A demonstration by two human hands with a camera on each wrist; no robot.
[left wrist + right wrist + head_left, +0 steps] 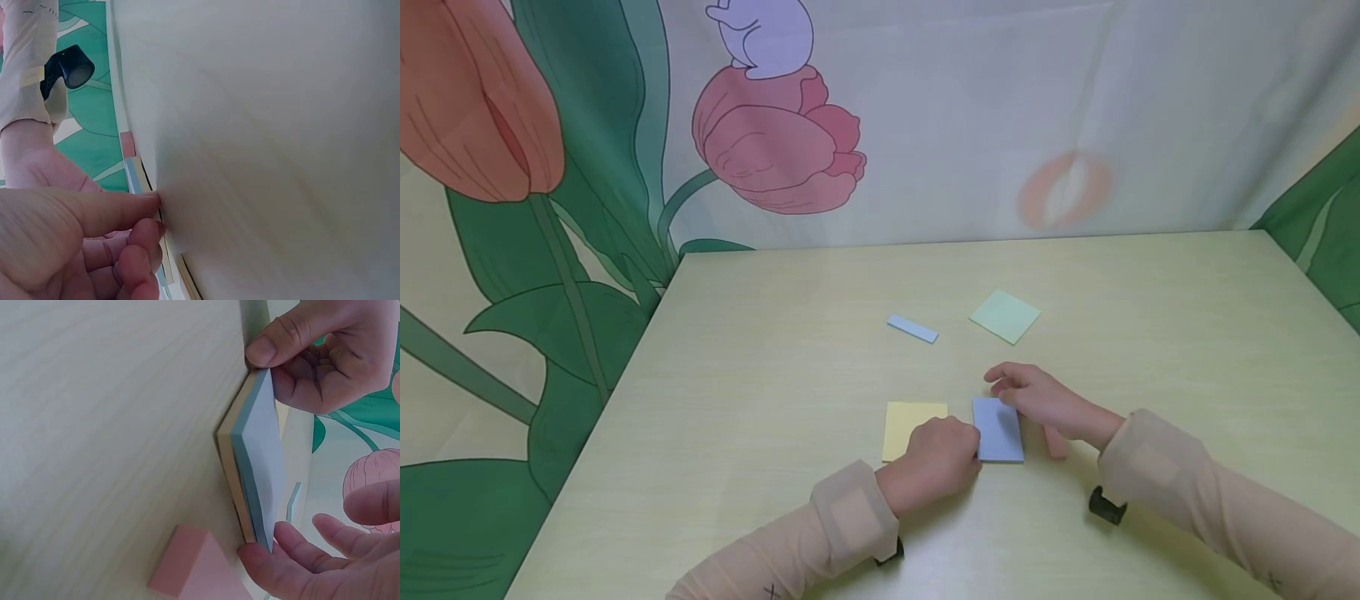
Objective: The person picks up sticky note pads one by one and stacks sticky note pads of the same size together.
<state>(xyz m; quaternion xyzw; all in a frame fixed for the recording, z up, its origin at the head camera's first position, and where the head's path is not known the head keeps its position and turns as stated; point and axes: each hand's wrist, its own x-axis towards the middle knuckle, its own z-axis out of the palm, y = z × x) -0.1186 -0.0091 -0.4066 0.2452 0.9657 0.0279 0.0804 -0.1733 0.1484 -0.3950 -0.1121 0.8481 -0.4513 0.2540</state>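
Note:
A blue sticky note pad (998, 433) lies on top of a tan pad (232, 469) of similar size, their edges nearly lined up. My left hand (943, 454) has its fingers curled at the left side of this stack. In the right wrist view, its thumb and forefinger pinch the stack's near corner. My right hand (1037, 396) is over the far right corner, thumb touching the edge and fingers loosely extended past it. A yellow pad (901, 429) sits left of the stack, partly hidden by my left hand. Under my right wrist, a pink block (1056, 443) shows in part.
Farther back on the table (760, 358) are a narrow blue strip pad (913, 328) and a pale green square pad (1006, 316), turned at an angle. A printed flower curtain (940, 125) hangs behind the table's back edge.

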